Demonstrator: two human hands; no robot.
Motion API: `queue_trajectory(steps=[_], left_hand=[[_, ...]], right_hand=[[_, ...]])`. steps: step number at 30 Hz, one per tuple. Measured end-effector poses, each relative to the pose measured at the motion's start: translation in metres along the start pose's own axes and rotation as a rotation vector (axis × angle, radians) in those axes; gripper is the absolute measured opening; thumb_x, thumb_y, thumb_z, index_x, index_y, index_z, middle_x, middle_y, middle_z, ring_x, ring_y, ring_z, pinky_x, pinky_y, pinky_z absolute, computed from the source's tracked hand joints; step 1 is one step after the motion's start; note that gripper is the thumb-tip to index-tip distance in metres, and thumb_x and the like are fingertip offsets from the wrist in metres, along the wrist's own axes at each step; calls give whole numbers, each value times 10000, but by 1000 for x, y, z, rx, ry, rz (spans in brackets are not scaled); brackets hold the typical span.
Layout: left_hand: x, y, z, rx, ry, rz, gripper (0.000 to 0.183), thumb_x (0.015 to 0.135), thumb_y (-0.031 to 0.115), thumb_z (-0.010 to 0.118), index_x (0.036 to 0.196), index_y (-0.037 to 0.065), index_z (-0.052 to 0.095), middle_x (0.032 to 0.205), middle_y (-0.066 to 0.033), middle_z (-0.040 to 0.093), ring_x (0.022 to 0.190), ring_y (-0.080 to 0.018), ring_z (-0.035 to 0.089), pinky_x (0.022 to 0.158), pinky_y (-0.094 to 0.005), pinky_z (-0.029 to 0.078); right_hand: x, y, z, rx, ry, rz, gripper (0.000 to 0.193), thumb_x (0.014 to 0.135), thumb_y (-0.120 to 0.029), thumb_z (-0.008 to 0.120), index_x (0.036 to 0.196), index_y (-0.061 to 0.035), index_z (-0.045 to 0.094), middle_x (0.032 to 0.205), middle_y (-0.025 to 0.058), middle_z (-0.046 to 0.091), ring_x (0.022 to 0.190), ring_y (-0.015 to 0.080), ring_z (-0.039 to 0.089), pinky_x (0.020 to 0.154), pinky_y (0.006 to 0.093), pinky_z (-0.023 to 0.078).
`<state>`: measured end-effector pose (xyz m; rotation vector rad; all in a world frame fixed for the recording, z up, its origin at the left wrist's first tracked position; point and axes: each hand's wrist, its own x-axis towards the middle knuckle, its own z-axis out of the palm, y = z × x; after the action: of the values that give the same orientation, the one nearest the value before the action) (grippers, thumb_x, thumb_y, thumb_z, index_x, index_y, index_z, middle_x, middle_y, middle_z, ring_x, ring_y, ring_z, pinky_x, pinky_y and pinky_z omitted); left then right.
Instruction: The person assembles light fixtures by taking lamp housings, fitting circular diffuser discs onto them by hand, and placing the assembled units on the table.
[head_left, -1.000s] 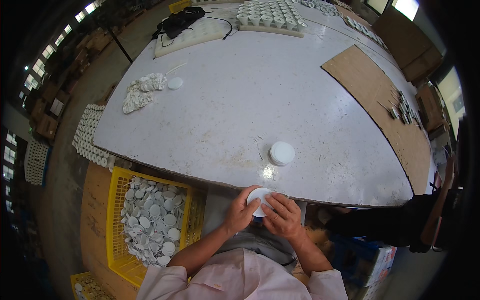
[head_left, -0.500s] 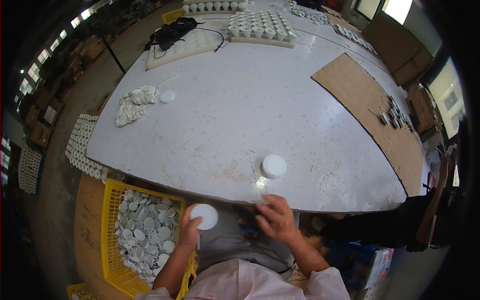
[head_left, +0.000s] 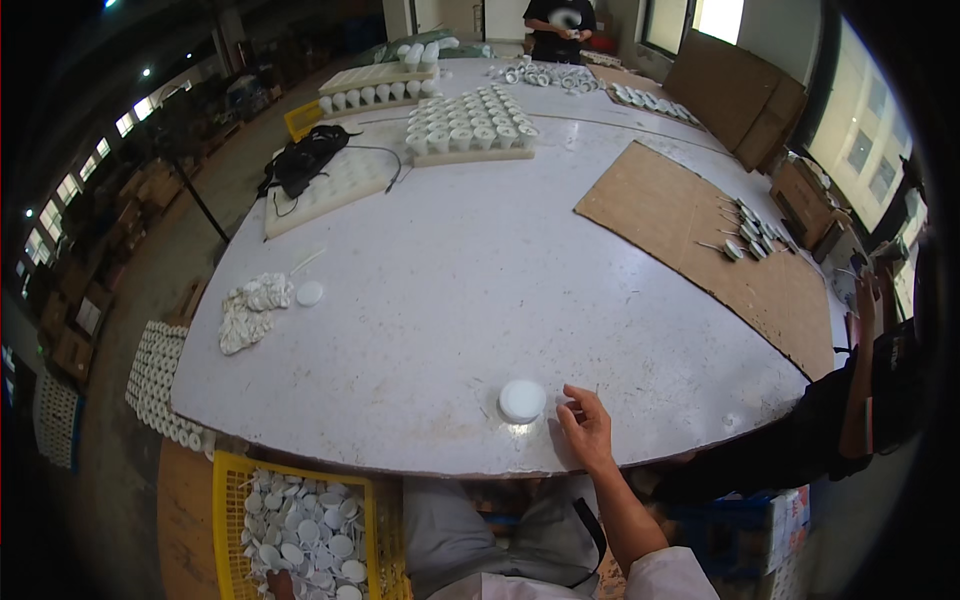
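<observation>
A short stack of white round discs [head_left: 522, 401] rests near the front edge of the white table. Just right of it, my right hand [head_left: 586, 430] hovers with its fingers apart and nothing in them. To my left, a yellow plastic basket [head_left: 222, 520] holds many white discs [head_left: 318, 525], some with thin stems. At the picture's lower edge, a small part of my left hand [head_left: 280, 584] shows among those discs. Its fingers are mostly hidden, so its grip cannot be seen.
A crumpled white cloth [head_left: 250, 312] and a single white disc [head_left: 309, 293] lie at left. Brown cardboard [head_left: 670, 235] covers the right side, bearing small stemmed parts [head_left: 752, 238]. Farther back stand trays of white cups [head_left: 470, 125] and a black bag [head_left: 305, 160]. A person [head_left: 850, 400] is close at right.
My left hand has gone from in front of me, where it held a white disc, down to the basket. My right hand has moved forward beside the stack. The view has tilted up.
</observation>
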<state>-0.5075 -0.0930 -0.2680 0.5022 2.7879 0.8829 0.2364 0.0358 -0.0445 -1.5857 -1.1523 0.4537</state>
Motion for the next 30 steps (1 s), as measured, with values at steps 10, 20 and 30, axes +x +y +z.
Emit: queue_trajectory(steps=[10,20,30], left_hand=[[-301,265,2,-97,-934,1084,239,935,256,533,1102,143,660,1047,-105,665,928,-272,627,781,-371,502],[-390,416,36,-680,-941,1159,227,832,36,558,1023,-37,656,823,-138,690,738,-179,680,699,-280,528],[-378,404,70,-790,-1050,831,233,893,10,495,1092,-61,593,955,-118,663,789,-156,660,639,-234,483]], right_hand=[[4,6,-37,-2,140,6,240,838,-37,635,1077,-21,621,1050,91,590,822,139,591,692,253,514],[0,16,-26,-24,200,12,194,819,-65,641,1006,-16,655,911,83,659,740,140,628,663,256,511],[-4,8,-28,10,194,83,197,829,-95,640,1003,-7,662,877,96,663,732,144,625,684,264,506]])
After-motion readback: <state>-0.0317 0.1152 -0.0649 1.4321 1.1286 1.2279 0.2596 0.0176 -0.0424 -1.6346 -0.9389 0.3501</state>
